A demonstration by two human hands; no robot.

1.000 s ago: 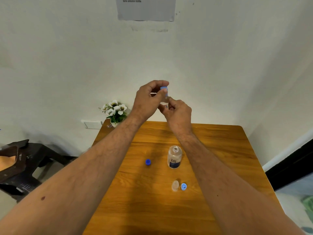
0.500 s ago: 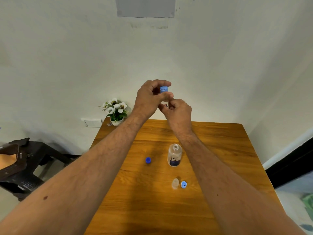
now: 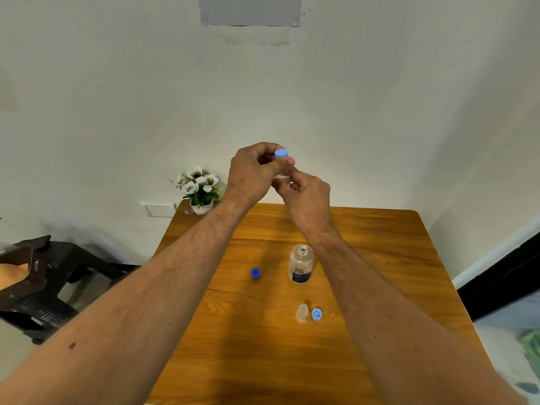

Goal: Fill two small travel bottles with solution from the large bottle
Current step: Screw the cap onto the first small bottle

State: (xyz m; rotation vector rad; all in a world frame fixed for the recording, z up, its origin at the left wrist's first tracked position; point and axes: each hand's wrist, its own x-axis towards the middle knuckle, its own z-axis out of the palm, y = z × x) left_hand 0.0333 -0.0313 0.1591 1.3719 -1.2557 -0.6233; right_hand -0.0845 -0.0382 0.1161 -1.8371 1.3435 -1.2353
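Observation:
Both hands are raised above the far half of the wooden table [image 3: 380, 258]. My left hand [image 3: 254, 171] pinches a light blue cap [image 3: 281, 153] at the top of a small travel bottle [image 3: 283, 179]. My right hand [image 3: 305, 194] grips that small bottle from below; most of the bottle is hidden by fingers. The large clear bottle [image 3: 301, 264] with a dark label stands uncapped at mid-table. Its dark blue cap [image 3: 255, 273] lies to the left. A second small travel bottle [image 3: 302, 312] stands uncapped nearer me, with a light blue cap [image 3: 316, 314] beside it.
A white pot of white flowers [image 3: 200, 187] sits at the table's far left corner. A dark plastic chair [image 3: 35, 276] stands to the left of the table. The white wall is close behind, with a grey sheet [image 3: 249, 10] stuck high up.
Both hands stay together on the small bottle and cap, with fingers shifting slightly on the cap. The view has tilted a little; the things on the table have not moved.

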